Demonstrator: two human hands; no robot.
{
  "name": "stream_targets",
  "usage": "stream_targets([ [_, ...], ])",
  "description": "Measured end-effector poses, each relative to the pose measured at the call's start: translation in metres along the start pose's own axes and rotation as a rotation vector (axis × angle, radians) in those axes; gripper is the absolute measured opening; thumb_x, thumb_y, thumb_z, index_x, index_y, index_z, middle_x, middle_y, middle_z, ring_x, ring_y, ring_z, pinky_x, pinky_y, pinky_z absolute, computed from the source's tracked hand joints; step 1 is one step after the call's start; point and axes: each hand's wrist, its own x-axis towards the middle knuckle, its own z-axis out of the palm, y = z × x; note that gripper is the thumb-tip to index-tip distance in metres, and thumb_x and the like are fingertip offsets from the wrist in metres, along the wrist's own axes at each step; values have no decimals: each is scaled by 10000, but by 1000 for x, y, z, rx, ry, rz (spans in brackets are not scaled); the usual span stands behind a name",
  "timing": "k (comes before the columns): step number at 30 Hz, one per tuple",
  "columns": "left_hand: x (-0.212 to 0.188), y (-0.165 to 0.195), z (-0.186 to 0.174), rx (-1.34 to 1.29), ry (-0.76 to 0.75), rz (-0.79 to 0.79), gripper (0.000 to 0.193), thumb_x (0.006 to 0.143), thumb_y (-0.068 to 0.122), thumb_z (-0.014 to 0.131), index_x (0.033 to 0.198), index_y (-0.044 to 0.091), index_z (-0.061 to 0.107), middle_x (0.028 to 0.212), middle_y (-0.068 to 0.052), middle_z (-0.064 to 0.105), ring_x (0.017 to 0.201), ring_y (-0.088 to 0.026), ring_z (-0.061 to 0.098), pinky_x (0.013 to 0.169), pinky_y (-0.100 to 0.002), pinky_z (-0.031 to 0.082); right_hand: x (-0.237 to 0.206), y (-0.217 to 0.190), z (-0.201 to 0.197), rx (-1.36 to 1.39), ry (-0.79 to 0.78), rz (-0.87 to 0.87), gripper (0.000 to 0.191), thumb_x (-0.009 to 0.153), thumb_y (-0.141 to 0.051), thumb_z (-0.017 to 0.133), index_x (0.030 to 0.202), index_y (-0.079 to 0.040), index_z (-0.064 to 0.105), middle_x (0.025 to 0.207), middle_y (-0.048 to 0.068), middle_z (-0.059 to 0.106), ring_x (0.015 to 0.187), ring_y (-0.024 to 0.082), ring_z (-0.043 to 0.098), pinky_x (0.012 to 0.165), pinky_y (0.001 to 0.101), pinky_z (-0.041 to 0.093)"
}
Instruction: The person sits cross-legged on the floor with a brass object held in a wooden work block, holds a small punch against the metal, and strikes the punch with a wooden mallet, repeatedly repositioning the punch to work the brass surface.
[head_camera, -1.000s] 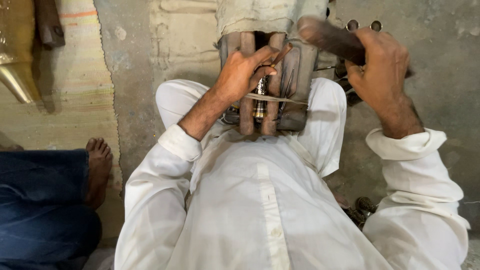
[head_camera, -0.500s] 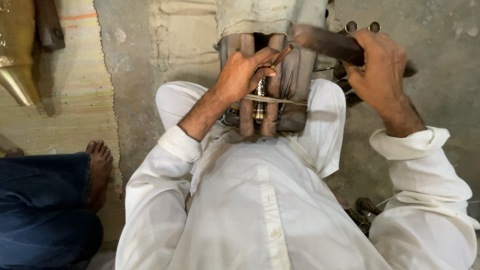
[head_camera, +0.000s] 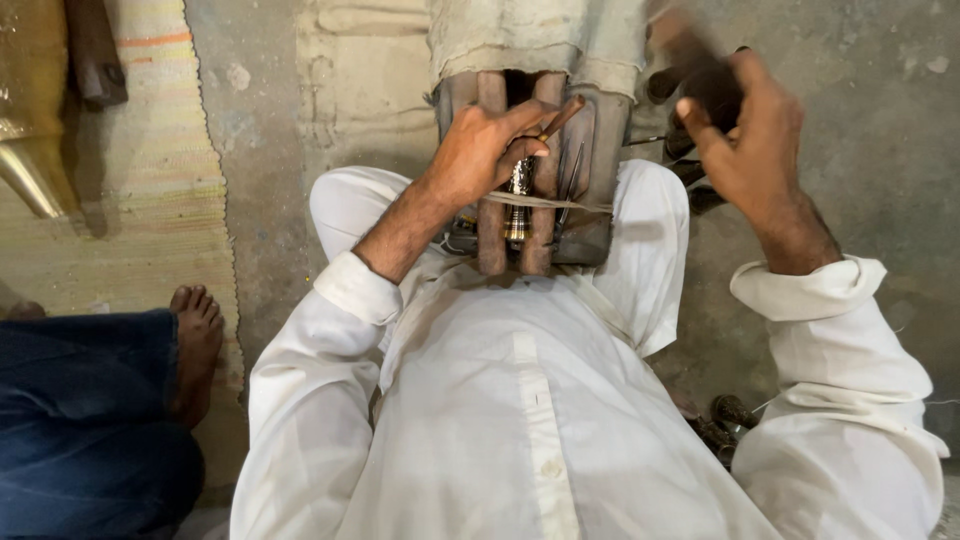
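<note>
I sit on the ground in white clothes with a wooden clamp block (head_camera: 545, 170) held between my knees. A small shiny metal piece (head_camera: 518, 195) is bound in it with string. My left hand (head_camera: 485, 150) pinches a thin brown punch (head_camera: 560, 118) and keeps its tip on the metal piece. Raised to the upper right, my right hand (head_camera: 745, 130) grips a dark wooden mallet (head_camera: 690, 55), which is blurred with motion.
Grey cloth (head_camera: 540, 40) covers the far end of the block. Another person's bare foot (head_camera: 195, 335) and blue trouser leg (head_camera: 85, 420) lie at the left on a striped mat (head_camera: 140, 180). Small dark tools (head_camera: 725, 420) lie by my right hip. A brass object (head_camera: 30, 150) sits at the far left.
My right hand has swung the mallet upward and away from the punch. The left hand keeps the punch in place on the metal piece.
</note>
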Motion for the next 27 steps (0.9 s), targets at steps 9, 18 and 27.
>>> stream_targets([
  [9,-1,-4,2,36,-81,-96,346,982,273,765,1253,92,648,826,-142,737,721,-346,726,641,-430,570,-4,-2,-1,-14,-30,101,268,967,-98,788,1151,-16,612,886,129,657,780,297,640,720,425,470],
  [18,-2,-4,0,25,-59,-62,345,964,236,780,1255,103,650,851,-134,752,733,-324,738,653,-414,578,-17,1,1,-184,57,-147,309,921,32,772,1203,-21,655,1026,137,700,945,320,679,835,419,508],
  [27,-4,-5,1,-84,-2,-98,297,976,176,775,1221,84,632,960,-120,782,893,-296,789,721,-395,616,-24,9,8,-164,13,-66,294,920,3,797,1179,-19,659,998,154,705,928,324,685,853,438,511],
])
